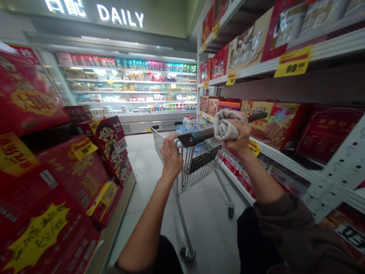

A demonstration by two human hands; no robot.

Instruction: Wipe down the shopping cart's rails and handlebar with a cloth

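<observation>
From my head camera, the only view, the shopping cart [199,169] stands straight ahead with its handlebar [196,137] towards me. The bar's long axis runs crosswise, climbing from lower left to upper right in the picture, and the wire basket lies beyond it, with blue-tinted plastic bottles [186,129] inside.

My right hand [241,133] is closed on a rolled grey terry towel [226,124], which lies against the bar right of its middle; the bar comes out again past my knuckles. Of my two hands, this one is nearer the bar's right end, and the towel lies to its left, under my fingers.

My left hand [172,155] is bent closed on the cart at the bar's left end. Its fingertips are hidden, so I cannot tell whether they hook the bar or the wire frame. Between my hands a bare length of bar shows, running from the left end right up to the towel.
</observation>
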